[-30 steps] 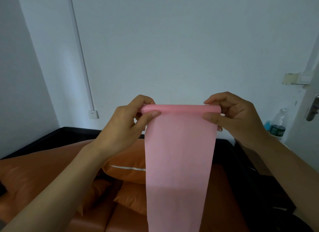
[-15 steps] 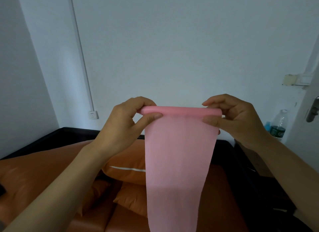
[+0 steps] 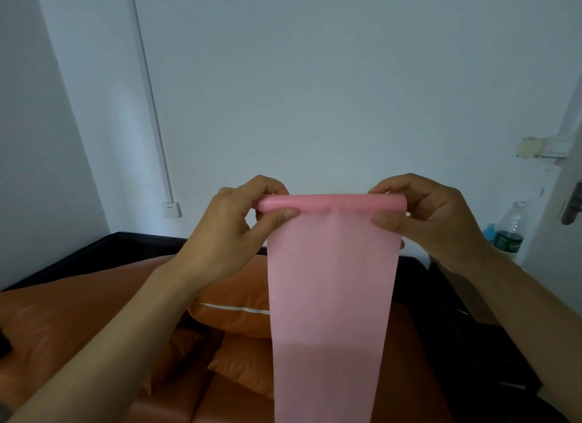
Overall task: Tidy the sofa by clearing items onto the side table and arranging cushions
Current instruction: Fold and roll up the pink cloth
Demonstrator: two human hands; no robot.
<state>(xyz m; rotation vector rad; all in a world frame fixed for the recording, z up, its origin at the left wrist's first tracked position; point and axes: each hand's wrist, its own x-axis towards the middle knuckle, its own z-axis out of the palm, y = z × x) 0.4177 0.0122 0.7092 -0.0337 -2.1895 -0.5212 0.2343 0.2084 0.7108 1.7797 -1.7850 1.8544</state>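
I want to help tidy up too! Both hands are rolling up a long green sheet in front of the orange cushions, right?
Not quite: the long sheet is pink, not green. The head view shows the left hand and the right hand pinching its rolled top edge in front of the orange cushions.

A white wall socket (image 3: 171, 209) sits low on the pale wall, below a thin vertical conduit (image 3: 148, 85). At right, a plastic water bottle (image 3: 509, 232) stands beside a door handle (image 3: 571, 209).
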